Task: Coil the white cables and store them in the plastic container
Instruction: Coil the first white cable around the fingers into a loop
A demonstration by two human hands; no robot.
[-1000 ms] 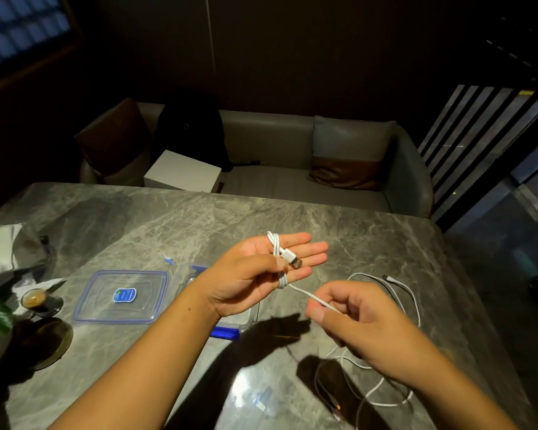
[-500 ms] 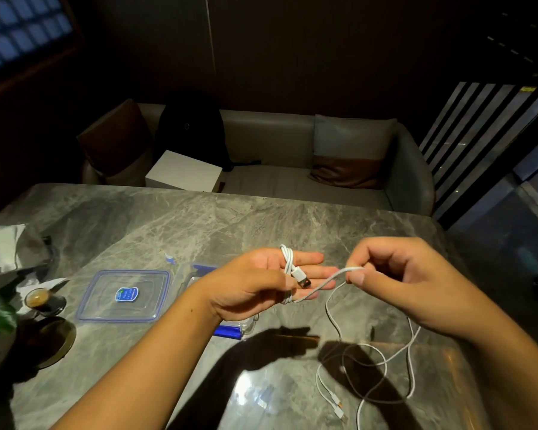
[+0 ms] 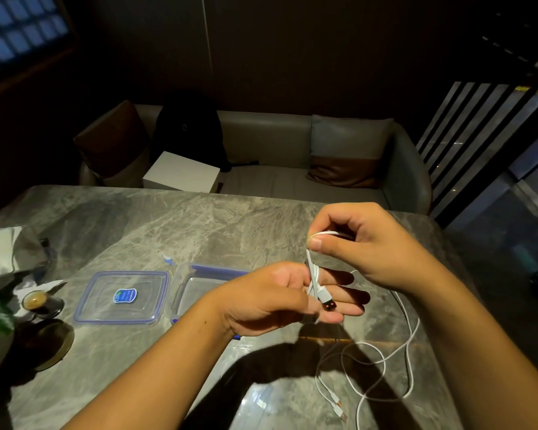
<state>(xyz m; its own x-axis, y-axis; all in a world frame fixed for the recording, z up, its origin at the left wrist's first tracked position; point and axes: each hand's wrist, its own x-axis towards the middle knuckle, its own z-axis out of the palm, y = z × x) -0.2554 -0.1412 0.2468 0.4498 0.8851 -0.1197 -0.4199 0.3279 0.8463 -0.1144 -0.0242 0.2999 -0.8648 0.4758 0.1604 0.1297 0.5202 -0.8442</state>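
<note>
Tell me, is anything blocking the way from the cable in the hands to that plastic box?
Nothing visible does. The plastic container sits open just behind the left hand, its lid lying beside it. The white cable is wound around that hand's fingers, the right hand pinching it.

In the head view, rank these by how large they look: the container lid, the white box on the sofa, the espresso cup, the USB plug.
1. container lid
2. white box, smaller-looking but farther away, so unsure
3. espresso cup
4. USB plug
</note>
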